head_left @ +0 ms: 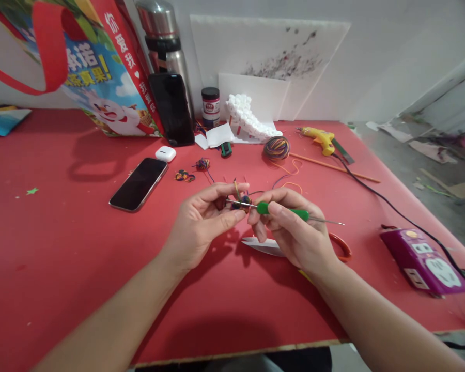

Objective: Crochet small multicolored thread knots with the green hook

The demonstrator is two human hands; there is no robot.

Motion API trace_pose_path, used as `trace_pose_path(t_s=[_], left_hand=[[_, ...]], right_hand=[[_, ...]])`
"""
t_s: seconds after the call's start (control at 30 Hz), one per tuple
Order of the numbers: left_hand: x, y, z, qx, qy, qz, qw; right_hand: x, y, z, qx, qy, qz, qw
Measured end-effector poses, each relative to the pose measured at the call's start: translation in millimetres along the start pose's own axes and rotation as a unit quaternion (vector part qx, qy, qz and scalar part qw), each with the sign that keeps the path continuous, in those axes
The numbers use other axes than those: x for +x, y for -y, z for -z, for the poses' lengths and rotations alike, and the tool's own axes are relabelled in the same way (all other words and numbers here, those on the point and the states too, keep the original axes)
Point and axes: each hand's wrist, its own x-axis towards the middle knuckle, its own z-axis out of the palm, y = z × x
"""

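Note:
Between the thumb and fingers of my left hand (196, 222) is a small multicoloured crochet piece (245, 202), partly covered by the fingers. A strand of yarn rises over the left forefinger. My right hand (298, 222) grips a crochet hook (263, 207) by its green handle; one metal end reaches the crochet piece, the other sticks out to the right. Scissors (265, 246) with orange handles lie on the table beneath my right hand, which hides their middle. A ball of variegated yarn (276, 148) sits beyond the hands, with loose strands trailing toward them.
On the red table (81, 289) lie a phone (138, 184), an earbud case (165, 154), a small crocheted piece (185, 176), a glue gun (318, 138) and a purple power box (424, 263) with a black cord. A gift bag (112, 98) and steel flask (160, 26) stand behind.

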Motion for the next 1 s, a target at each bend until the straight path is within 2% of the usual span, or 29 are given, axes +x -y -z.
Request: trace_pose_path(t_s=[0.33,0.6,0.8,1.0], left_hand=[[-0.5,-2.4,0.0,-0.014,-0.038,0.032,0.999],[1.8,-4.6,0.8,-0.001,-0.059,0.054,0.997],[3.0,-4.0,1.3,0.009,-0.038,0.057,0.998],[2.7,-1.6,1.0,-0.001,-0.031,0.063,0.998]], right_hand=[[0.8,0.8,-1.4,0.003,-0.026,-0.021,0.999],[2.5,1.6,1.1,-0.023,-0.019,-0.038,0.999],[3.5,3.6,-1.5,-0.011,-0.02,-0.049,0.999],[3.1,-1.7,-5.5,0.017,-0.059,-0.031,0.998]])
